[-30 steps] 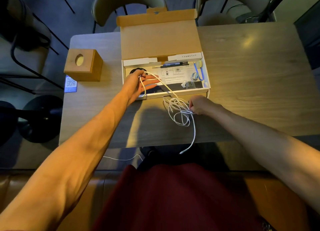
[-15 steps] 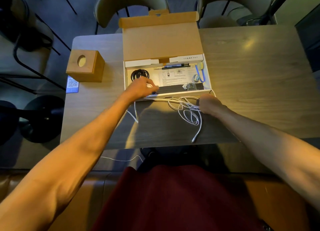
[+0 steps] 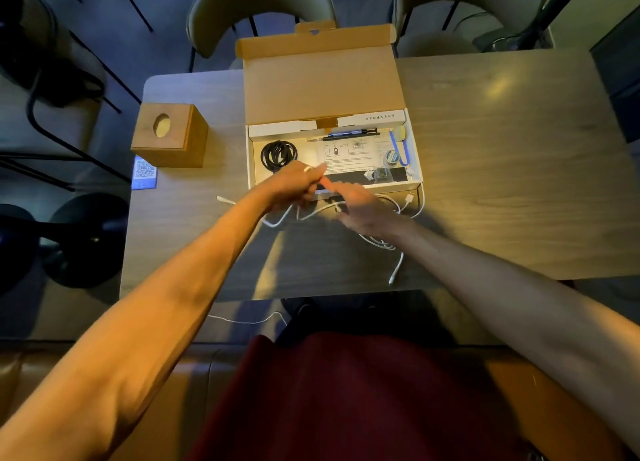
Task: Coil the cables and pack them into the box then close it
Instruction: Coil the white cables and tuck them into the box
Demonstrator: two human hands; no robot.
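Both hands meet right at the front edge of the open cardboard box (image 3: pixel 329 90); the left hand (image 3: pixel 294 187) is curled into a fist around the white cable (image 3: pixel 381 242), though the exact stretch it grips is hidden inside the fingers; the right hand (image 3: pixel 363 211) lies over the middle of the same cable with its fingers bent down, and whether it pinches the cord or merely rests on it, I cannot tell, as the palm covers the contact.

The cable sprawls loose on the wooden table (image 3: pixel 502 183), not coiled; one plug end pokes out to the left of the left wrist, a second end trails toward the near table edge, and a USB plug shows just beside the box's right front corner; loops under the right wrist are partly covered.

Inside the box, a coiled black cable (image 3: pixel 278 154) lies in the left part, a black pen (image 3: pixel 349 134) along the back wall, a printed leaflet (image 3: pixel 346 152) in the middle; small blue items at the right are too small to name; the lid stands open.

A wooden cube (image 3: pixel 169 135) with a round hole sits left of the box, a QR-code card (image 3: pixel 144 173) beside it.
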